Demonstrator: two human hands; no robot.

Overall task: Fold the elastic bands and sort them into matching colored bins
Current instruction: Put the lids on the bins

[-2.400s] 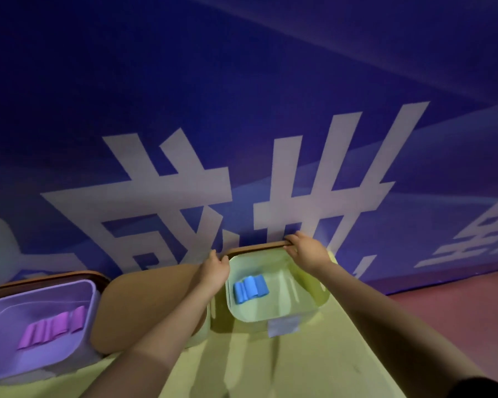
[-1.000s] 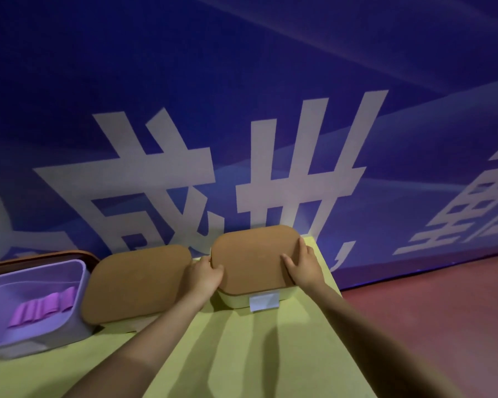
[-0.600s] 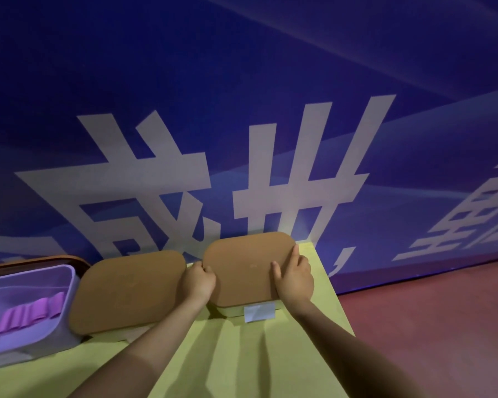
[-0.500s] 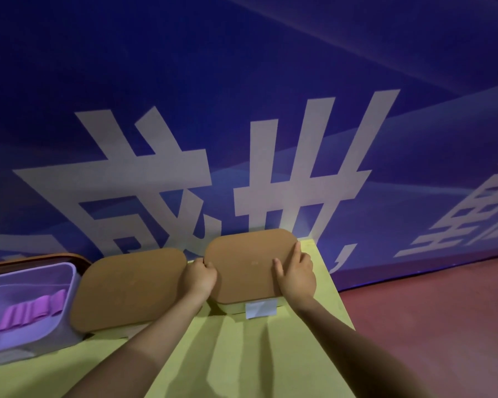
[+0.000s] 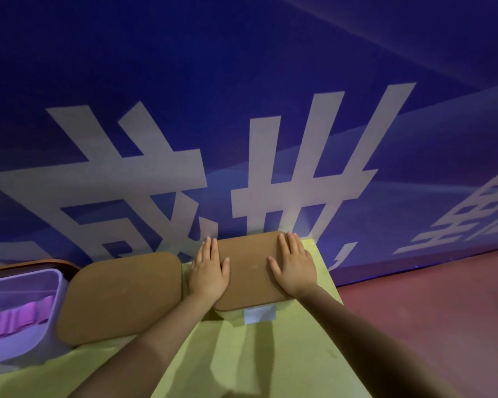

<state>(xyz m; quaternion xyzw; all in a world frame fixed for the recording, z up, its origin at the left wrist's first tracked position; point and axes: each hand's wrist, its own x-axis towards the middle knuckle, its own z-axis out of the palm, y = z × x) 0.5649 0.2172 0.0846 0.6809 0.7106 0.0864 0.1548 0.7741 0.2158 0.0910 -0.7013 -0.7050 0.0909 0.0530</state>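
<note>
A brown lid (image 5: 249, 271) covers the pale green bin (image 5: 233, 315) at the table's far right, so the blue band inside is hidden. My left hand (image 5: 209, 272) lies flat on the lid's left part, fingers straight. My right hand (image 5: 293, 267) lies flat on its right part, fingers straight too. A second bin to the left is covered by another brown lid (image 5: 121, 297). At the far left an open purple bin (image 5: 20, 317) holds a folded purple band (image 5: 18, 317).
The bins stand on a yellow-green table (image 5: 256, 360) against a blue wall with large white characters (image 5: 299, 182). A white label (image 5: 260, 313) sticks to the green bin's front. Another brown lid (image 5: 29, 264) leans behind the purple bin. Red floor (image 5: 431, 311) lies to the right.
The lid was brought over the green bin and set down on it, hiding the blue band. Both hands went from gripping the lid's edges to lying flat on top.
</note>
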